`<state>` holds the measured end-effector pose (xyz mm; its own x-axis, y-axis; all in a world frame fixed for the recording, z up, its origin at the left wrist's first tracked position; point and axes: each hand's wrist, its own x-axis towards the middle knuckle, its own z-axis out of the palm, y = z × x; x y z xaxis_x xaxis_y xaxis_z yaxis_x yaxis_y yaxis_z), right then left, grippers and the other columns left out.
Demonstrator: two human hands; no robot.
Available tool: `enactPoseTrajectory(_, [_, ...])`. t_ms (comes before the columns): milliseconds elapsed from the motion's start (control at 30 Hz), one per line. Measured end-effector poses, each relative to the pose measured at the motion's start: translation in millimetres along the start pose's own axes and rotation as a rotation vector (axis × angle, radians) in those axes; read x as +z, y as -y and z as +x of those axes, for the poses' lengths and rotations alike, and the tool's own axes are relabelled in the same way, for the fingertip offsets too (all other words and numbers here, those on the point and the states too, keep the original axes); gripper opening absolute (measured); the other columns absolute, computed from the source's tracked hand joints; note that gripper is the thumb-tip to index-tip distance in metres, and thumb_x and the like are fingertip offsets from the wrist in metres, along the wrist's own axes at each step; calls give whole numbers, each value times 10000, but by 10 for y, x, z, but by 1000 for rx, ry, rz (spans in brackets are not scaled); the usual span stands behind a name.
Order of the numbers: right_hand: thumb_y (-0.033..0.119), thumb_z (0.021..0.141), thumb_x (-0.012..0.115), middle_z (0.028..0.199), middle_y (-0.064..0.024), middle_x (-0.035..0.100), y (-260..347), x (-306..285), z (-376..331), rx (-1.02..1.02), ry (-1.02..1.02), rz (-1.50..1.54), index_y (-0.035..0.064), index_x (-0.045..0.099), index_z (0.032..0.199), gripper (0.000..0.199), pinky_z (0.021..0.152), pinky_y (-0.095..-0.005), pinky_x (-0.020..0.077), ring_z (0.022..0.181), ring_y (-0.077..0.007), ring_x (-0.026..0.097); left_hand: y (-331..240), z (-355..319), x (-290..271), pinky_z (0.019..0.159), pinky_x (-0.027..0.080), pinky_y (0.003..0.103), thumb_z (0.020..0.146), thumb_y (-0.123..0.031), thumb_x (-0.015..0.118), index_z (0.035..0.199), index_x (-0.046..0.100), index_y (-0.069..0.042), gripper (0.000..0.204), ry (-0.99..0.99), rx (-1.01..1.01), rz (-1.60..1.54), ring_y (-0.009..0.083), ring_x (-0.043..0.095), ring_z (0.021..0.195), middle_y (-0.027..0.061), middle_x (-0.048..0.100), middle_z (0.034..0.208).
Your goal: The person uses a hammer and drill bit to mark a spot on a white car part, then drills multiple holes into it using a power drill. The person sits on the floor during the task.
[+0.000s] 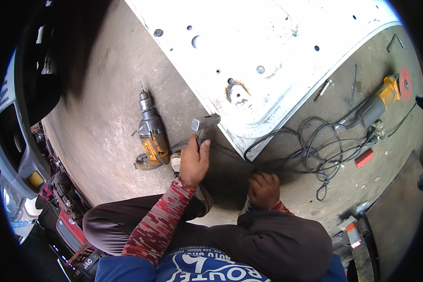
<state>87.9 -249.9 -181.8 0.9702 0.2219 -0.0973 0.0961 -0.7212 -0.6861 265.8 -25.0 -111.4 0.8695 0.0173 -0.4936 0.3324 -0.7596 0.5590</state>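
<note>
My left hand (pixel 193 162) is closed round the handle of a hammer (pixel 205 122). Its metal head sits beside the near left edge of a large white metal panel (pixel 272 42), which has several holes and a scorched patch. My right hand (pixel 264 189) is in front of my knee, close to the panel's near corner and a black cable (pixel 310 150). Its fingers are curled in; anything inside them is hidden. A yellow and grey power drill (pixel 152 141) lies on the floor left of my left hand, its bit pointing away from me.
On the right, an angle grinder (pixel 380 101) with a red disc lies beside the tangled cable. Around it are a red block (pixel 364 158) and a metal rod (pixel 323 90). A vehicle's front end (pixel 21 145) stands at the far left. The concrete floor (pixel 103 103) runs under everything.
</note>
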Motion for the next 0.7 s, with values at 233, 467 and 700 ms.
enactPoseTrajectory(233, [182,760,755,1136,-35,711,37,-17,34,17,-8,22,136,739,1002,247,1013,-480,436,1163,-268,627,55,55,41,705,510,597,1093,-302,603,1196,566,49,367,0,6,62,557,673,838,322,683,850])
enactPoseTrajectory(467, [171,743,756,1118,-48,705,31,-42,29,37,-13,59,127,733,1007,268,997,-491,446,1140,-274,631,70,87,-1,685,511,600,1091,-308,607,1229,566,60,396,-29,61,127,562,675,819,317,684,830])
enactPoseTrajectory(700, [153,764,753,1118,-59,701,29,-48,19,21,-40,75,116,728,1010,250,1017,-499,452,1138,-283,629,-6,103,1,682,507,595,1106,-313,583,1136,555,37,353,-3,18,194,568,668,835,326,675,824])
